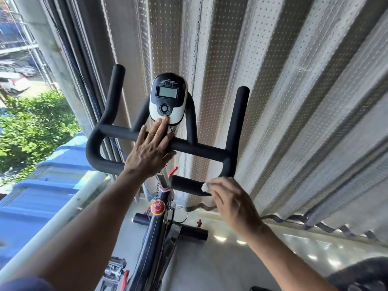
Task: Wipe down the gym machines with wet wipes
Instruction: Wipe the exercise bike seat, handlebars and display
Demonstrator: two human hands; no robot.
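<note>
Small white wet wipe, crumpled, pressed on black handlebar near-right grip section.

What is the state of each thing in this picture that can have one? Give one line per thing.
Left hand: fingers straight, resting on the crossbar, fingertips touching the console.
Right hand: holds the wet wipe against the lower right grip.
Wet wipe: crumpled, pressed on the grip.
Console: screen blank.
Handlebar: black foam, upright on the bike.
</note>
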